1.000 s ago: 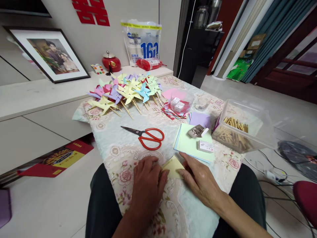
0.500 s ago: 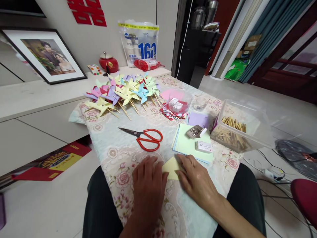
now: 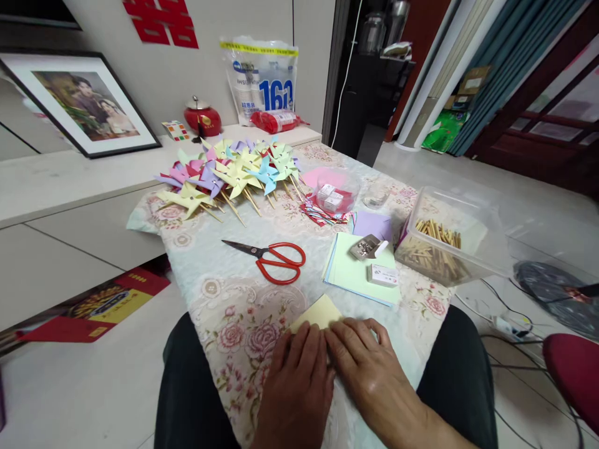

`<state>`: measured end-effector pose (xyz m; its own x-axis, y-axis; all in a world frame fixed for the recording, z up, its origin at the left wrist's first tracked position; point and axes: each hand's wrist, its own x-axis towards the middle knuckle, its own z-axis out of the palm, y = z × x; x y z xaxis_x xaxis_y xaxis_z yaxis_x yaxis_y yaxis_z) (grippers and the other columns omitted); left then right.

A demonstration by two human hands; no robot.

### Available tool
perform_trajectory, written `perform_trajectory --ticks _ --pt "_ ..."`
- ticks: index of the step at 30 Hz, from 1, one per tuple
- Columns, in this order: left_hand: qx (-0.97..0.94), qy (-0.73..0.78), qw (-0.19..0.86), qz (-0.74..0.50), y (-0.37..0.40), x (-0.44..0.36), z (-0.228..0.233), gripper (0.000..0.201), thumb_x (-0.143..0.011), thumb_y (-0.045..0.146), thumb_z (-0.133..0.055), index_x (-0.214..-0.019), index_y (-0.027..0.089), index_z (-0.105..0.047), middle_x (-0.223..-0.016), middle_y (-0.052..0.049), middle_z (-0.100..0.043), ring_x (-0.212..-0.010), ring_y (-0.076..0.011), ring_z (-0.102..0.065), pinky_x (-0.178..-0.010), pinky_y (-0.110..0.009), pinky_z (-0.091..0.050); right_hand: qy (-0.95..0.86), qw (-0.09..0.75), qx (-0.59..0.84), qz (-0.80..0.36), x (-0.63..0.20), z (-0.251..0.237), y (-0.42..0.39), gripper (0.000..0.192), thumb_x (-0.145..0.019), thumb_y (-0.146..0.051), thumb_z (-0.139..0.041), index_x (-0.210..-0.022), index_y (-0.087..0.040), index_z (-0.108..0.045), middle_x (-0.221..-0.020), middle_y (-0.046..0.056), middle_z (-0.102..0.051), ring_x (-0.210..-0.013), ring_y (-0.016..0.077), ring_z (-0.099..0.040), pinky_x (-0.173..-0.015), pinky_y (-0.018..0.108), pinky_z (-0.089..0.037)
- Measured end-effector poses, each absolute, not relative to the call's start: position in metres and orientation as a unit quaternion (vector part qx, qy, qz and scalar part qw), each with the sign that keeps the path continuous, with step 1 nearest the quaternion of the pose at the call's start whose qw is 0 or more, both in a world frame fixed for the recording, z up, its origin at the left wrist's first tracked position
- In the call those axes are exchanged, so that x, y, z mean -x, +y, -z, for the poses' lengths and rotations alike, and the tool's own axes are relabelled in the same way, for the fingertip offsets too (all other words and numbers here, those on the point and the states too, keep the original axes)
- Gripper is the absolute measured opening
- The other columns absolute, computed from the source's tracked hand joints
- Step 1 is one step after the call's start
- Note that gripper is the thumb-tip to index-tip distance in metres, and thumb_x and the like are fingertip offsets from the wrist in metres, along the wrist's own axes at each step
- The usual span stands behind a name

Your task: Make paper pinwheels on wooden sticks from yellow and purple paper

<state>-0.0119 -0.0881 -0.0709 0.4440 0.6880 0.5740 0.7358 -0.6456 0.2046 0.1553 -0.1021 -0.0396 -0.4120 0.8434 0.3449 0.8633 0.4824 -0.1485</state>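
Note:
A folded piece of pale yellow paper (image 3: 321,313) lies on the cloth in front of me, its pointed corner facing away. Across its near edge my left hand (image 3: 299,374) rests with fingers laid flat. Beside it, my right hand (image 3: 362,355) also lies flat, fingertips pressing the near right part of the sheet. The fingers hide that near edge. Scissors with red handles (image 3: 281,259) lie beyond my left hand, blades pointing left. Past my right hand is a stack of coloured paper (image 3: 337,265), bearing an open box of metal pins (image 3: 366,247) and a small white box (image 3: 384,275).
Paper pinwheels on sticks (image 3: 238,171) are piled at the table's far left. A clear plastic bin (image 3: 477,240) of short wooden sticks stands at the right edge. Behind the stack are a clear round container (image 3: 346,187) and purple paper (image 3: 373,224). A flowered tablecloth (image 3: 234,312) covers the table.
Both hands have come closer together and nearer to me on the yellow paper. My right hand has left the sheet's right side for its near edge, so the far corner shows more.

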Motion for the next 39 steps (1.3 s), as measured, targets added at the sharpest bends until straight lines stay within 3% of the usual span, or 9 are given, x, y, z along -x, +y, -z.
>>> perform_trajectory --ticks 8,21,28,31,35,39 --pt "0.847 -0.434 0.007 0.307 -0.094 0.015 0.064 0.033 -0.097 0.031 -0.054 -0.12 0.013 -0.068 -0.125 -0.009 -0.072 -0.117 -0.0258 -0.064 -0.118 -0.044 -0.022 -0.852 0.1 0.506 0.09 -0.161 0.043 -0.116 0.043 -0.094 -0.015 -0.053 -0.137 -0.014 -0.055 -0.134 0.008 -0.066 -0.122 0.0285 -0.053 -0.106 0.052 -0.027" --pt "0.87 -0.41 0.101 0.254 -0.087 0.039 0.051 0.033 -0.098 0.026 -0.048 -0.115 0.008 -0.07 -0.118 -0.013 -0.075 -0.106 -0.0284 -0.067 -0.104 -0.046 -0.033 -0.85 0.091 0.51 0.097 -0.174 0.04 -0.126 0.045 -0.092 -0.007 -0.047 -0.136 -0.013 -0.056 -0.134 0.009 -0.066 -0.121 0.0295 -0.053 -0.109 0.056 -0.024" --pt "0.866 -0.423 0.13 0.233 -0.085 0.049 0.05 0.034 -0.097 0.026 -0.049 -0.115 0.007 -0.07 -0.121 -0.016 -0.073 -0.109 -0.0351 -0.065 -0.098 -0.051 -0.037 -0.848 0.096 0.513 0.094 -0.179 0.041 -0.126 0.046 -0.091 -0.006 -0.046 -0.135 -0.012 -0.057 -0.131 0.01 -0.067 -0.12 0.0296 -0.054 -0.109 0.056 -0.025" --pt "0.861 -0.428 0.129 0.242 -0.085 0.046 0.052 0.031 -0.096 0.02 -0.049 -0.114 0.006 -0.07 -0.12 -0.019 -0.072 -0.111 -0.0364 -0.063 -0.097 -0.053 -0.039 -0.85 0.105 0.511 0.079 -0.182 0.039 -0.126 0.044 -0.092 -0.006 -0.046 -0.134 -0.012 -0.057 -0.129 0.011 -0.067 -0.119 0.0299 -0.055 -0.109 0.056 -0.026" --pt "0.862 -0.407 0.116 0.279 -0.081 0.033 0.05 0.032 -0.094 0.007 -0.045 -0.113 0.009 -0.07 -0.112 -0.014 -0.074 -0.11 -0.0324 -0.063 -0.098 -0.049 -0.041 -0.845 0.123 0.518 0.037 -0.184 0.031 -0.121 0.041 -0.092 -0.004 -0.047 -0.13 -0.013 -0.059 -0.122 0.011 -0.068 -0.114 0.0288 -0.057 -0.106 0.052 -0.035" --pt "0.876 -0.38 0.14 0.261 -0.067 0.02 0.045 0.03 -0.091 0.004 -0.047 -0.11 0.01 -0.07 -0.102 -0.011 -0.074 -0.097 -0.0294 -0.065 -0.089 -0.046 -0.044 -0.839 0.146 0.524 -0.017 -0.183 0.019 -0.108 0.033 -0.093 -0.005 -0.05 -0.123 -0.013 -0.061 -0.104 0.011 -0.069 -0.094 0.0255 -0.062 -0.088 0.044 -0.05"
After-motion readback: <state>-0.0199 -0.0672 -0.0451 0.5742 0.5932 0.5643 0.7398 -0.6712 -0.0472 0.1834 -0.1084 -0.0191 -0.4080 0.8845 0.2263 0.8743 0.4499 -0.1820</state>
